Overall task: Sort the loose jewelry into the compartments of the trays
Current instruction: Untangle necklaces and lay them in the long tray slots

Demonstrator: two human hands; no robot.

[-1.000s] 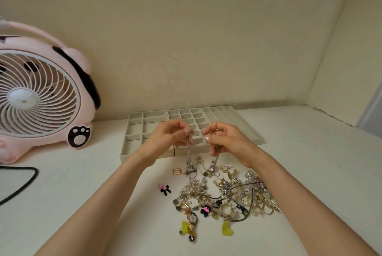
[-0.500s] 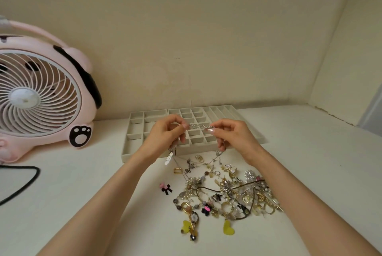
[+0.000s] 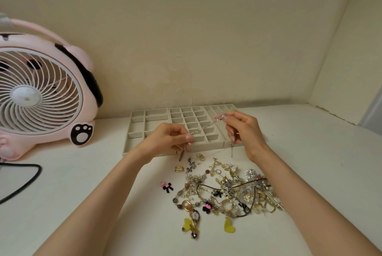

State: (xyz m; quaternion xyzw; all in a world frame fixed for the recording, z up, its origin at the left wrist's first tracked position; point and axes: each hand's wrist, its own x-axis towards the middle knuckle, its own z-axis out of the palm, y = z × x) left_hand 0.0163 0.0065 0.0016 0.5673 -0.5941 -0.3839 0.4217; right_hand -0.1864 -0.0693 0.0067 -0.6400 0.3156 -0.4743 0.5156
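Observation:
A thin silver chain (image 3: 203, 128) stretches taut between my two hands above the grey compartment trays (image 3: 137, 126). My left hand (image 3: 168, 139) pinches its lower end, from which a small pendant hangs down. My right hand (image 3: 241, 127) pinches the upper end, farther back over the trays, and a short loose tail dangles below that hand. A heap of loose jewelry (image 3: 225, 191) lies on the white table in front of the trays, with beads, gold rings and dark cords tangled together. The tray compartments that I can see hold nothing.
A pink fan (image 3: 39, 94) stands at the left with its black cable (image 3: 24, 179) looping on the table. A small pink and black bow (image 3: 166, 186) and a gold buckle (image 3: 178, 169) lie apart from the heap. Walls close the back and right.
My hands have drawn apart. The right one rose back over the trays, the left moved lower and left, and the chain now runs longer and taut between them.

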